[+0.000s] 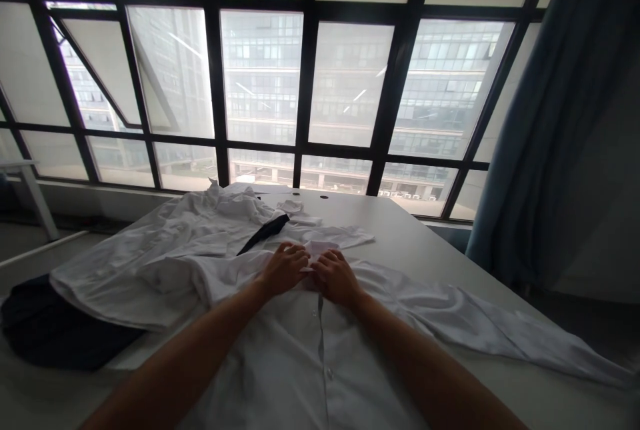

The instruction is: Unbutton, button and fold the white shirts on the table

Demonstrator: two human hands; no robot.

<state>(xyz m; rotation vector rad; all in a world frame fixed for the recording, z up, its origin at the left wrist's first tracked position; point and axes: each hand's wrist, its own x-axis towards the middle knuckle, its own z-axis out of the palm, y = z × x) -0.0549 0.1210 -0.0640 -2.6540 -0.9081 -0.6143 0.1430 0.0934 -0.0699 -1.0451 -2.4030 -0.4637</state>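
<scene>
A white button-up shirt [280,357] lies front side up before me, its button placket running down the middle. One sleeve stretches far out to the right. At the shirt's collar [323,245], my left hand [286,269] and my right hand [335,277] are close together, fingers bent and closed on the fabric from either side. The fingertips nearly meet at the top of the placket. Exactly how much cloth each hand pinches is partly hidden by the fingers.
More crumpled white shirts [200,223] are heaped at the left and behind. A dark strip of cloth [264,233] lies among them, and a dark navy garment [55,330] sits at the left. The white table [395,233] reaches toward the windows; a blue curtain [540,137] hangs right.
</scene>
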